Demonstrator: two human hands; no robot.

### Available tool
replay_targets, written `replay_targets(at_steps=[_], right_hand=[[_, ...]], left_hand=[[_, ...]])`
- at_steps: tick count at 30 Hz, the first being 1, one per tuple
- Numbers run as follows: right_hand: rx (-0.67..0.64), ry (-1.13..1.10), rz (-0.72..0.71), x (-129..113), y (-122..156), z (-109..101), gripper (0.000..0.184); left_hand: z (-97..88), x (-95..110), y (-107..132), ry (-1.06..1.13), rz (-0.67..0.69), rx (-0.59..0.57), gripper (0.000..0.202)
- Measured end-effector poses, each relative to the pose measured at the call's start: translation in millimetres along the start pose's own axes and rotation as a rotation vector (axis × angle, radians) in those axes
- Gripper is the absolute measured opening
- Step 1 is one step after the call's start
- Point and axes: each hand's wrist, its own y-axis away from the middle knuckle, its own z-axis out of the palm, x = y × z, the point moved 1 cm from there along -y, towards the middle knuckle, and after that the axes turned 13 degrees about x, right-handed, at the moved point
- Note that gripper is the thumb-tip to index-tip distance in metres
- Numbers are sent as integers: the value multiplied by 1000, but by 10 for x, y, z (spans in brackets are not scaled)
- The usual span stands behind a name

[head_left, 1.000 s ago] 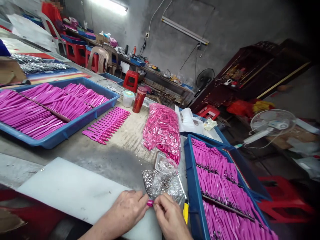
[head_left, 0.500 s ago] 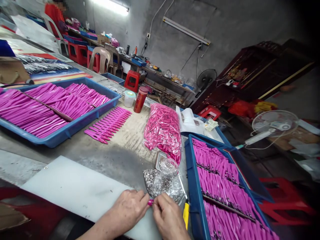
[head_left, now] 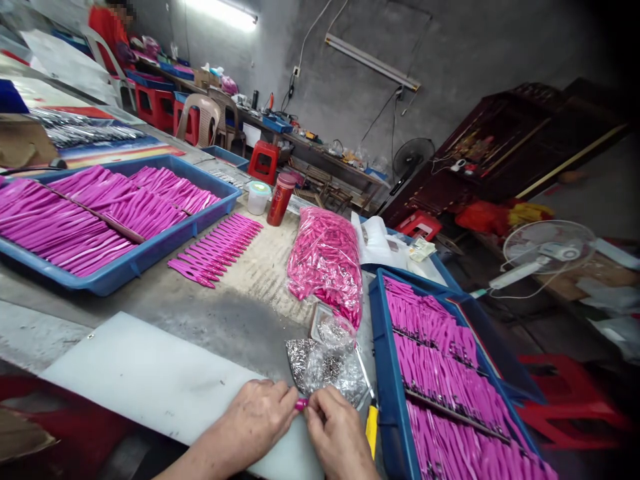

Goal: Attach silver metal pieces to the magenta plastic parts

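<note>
My left hand [head_left: 257,420] and my right hand [head_left: 337,433] meet at the near edge of a white board [head_left: 150,380]. Both pinch one small pink plastic piece [head_left: 301,404] between their fingertips. Just beyond the hands lies a clear bag of small metal parts [head_left: 325,363]. A blue tray [head_left: 385,373] of pink pieces sits right of my right hand. A row of pink pieces [head_left: 217,250] lies loose on the table farther out.
A second blue tray [head_left: 130,267] of pink pieces is at the left. A bag of pink parts [head_left: 325,260], a red bottle [head_left: 279,199] and a small tub [head_left: 259,197] stand mid-table. A table fan [head_left: 547,250] is at the right. A person in red [head_left: 107,27] is far back left.
The hands stay together on the pink piece with only slight finger shifts. The view barely moved.
</note>
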Motion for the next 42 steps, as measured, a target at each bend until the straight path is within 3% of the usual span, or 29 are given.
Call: replay_targets(at_steps=[13, 17, 21, 27, 32, 42], right_hand=[[13, -28, -28, 16, -28, -44, 18], [-105, -142, 58, 51, -92, -179, 16], [-76, -229, 113, 48, -112, -257, 15], [70, -195, 89, -40, -42, -135, 28], [51, -125, 89, -49, -28, -47, 34], [57, -180, 78, -38, -19, 24, 25]], left_hand=[[27, -19, 21, 32, -8, 43, 8], [6, -35, 6, 61, -25, 41, 9], [-8, -39, 8, 87, -24, 53, 11], [-32, -40, 6, 82, -13, 106, 15], [-48, -47, -6, 89, 9, 126, 17], [-37, -42, 25, 99, 6, 108, 18]])
